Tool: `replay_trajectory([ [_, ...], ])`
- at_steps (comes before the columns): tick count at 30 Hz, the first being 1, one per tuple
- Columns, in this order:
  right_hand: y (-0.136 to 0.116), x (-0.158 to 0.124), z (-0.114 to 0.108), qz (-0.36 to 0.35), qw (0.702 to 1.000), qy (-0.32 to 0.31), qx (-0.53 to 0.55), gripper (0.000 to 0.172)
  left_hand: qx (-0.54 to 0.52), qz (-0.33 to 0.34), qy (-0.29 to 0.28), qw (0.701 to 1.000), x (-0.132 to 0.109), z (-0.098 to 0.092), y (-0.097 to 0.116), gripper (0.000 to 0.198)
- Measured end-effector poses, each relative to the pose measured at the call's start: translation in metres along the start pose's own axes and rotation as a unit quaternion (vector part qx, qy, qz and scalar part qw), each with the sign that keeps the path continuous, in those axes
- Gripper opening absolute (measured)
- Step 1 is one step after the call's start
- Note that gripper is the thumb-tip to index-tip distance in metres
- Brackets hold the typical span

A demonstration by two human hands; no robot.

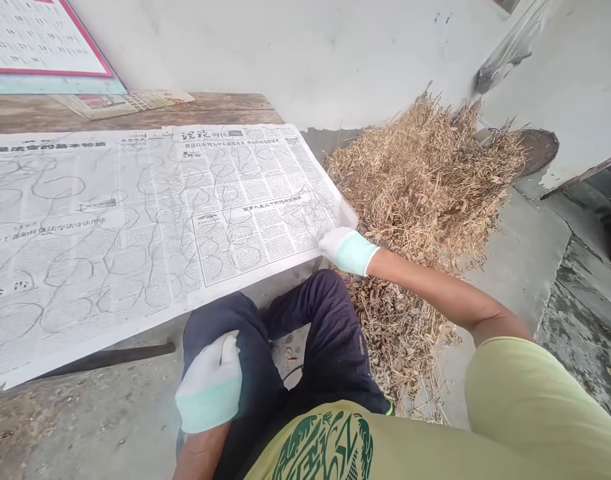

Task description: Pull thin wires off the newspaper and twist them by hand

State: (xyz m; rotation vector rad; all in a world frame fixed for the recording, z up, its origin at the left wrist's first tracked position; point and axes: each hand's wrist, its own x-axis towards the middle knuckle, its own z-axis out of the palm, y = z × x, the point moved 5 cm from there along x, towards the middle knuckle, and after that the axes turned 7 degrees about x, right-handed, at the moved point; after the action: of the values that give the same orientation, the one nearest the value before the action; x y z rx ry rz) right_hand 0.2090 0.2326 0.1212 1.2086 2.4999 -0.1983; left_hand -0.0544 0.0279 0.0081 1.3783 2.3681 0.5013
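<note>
Printed newspaper sheets point(245, 180) cover most of a wooden table, with thin dark looping lines all over them. My right hand point(344, 248), in a white glove with a mint-green cuff, is closed at the right front edge of the newspaper. Its fingertips are turned away from view, so whatever they grip is hidden. A cluster of the looping lines lies just left of those fingers. In a matching glove, my left hand point(212, 380) rests in a loose fist on my dark-trousered thigh, below the table edge. Nothing shows in it.
A large heap of dry straw point(425, 173) lies on the concrete floor right of the table. The bare wood point(225, 103) runs along a white wall, with a folded paper point(120, 101) on it. A calendar point(45, 40) stands at the upper left.
</note>
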Motion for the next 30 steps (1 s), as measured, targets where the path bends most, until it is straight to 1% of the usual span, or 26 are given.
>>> replay_trajectory([
  [3, -0.005, -0.002, -0.001, -0.04, 0.997, 0.05, -0.033, 0.017, 0.004, 0.002, 0.007, 1.0, -0.002, -0.003, 0.001, 0.052],
  [5, -0.005, -0.004, 0.0, -0.034, 0.996, 0.071, -0.037, 0.017, 0.004, 0.003, 0.003, 1.0, -0.002, -0.004, 0.002, 0.052],
  [8, -0.003, -0.008, 0.0, -0.003, 0.995, 0.093, -0.025, 0.018, 0.006, 0.002, 0.001, 1.0, -0.002, -0.005, 0.002, 0.052],
  [11, -0.002, -0.013, -0.002, -0.024, 0.993, 0.106, -0.035, 0.015, 0.004, 0.003, 0.0, 1.0, -0.002, -0.004, 0.002, 0.049],
  [14, -0.001, -0.016, -0.003, -0.057, 0.99, 0.107, -0.07, 0.02, -0.003, 0.008, 0.007, 1.0, -0.001, -0.004, 0.0, 0.047],
  [16, 0.0, -0.016, -0.002, -0.068, 0.989, 0.102, -0.086, 0.019, -0.005, 0.009, 0.005, 1.0, 0.0, -0.003, -0.001, 0.048],
  [21, -0.004, -0.014, -0.001, -0.092, 0.987, 0.088, -0.099, 0.021, -0.006, 0.008, -0.019, 1.0, 0.002, 0.0, -0.003, 0.05],
  [26, -0.005, -0.02, -0.002, -0.108, 0.983, 0.1, -0.107, 0.02, 0.005, 0.008, -0.006, 1.0, -0.001, -0.002, -0.003, 0.05],
  [30, -0.006, -0.025, -0.002, -0.137, 0.98, 0.089, -0.117, 0.02, 0.009, 0.003, -0.02, 1.0, 0.0, -0.002, -0.003, 0.052],
])
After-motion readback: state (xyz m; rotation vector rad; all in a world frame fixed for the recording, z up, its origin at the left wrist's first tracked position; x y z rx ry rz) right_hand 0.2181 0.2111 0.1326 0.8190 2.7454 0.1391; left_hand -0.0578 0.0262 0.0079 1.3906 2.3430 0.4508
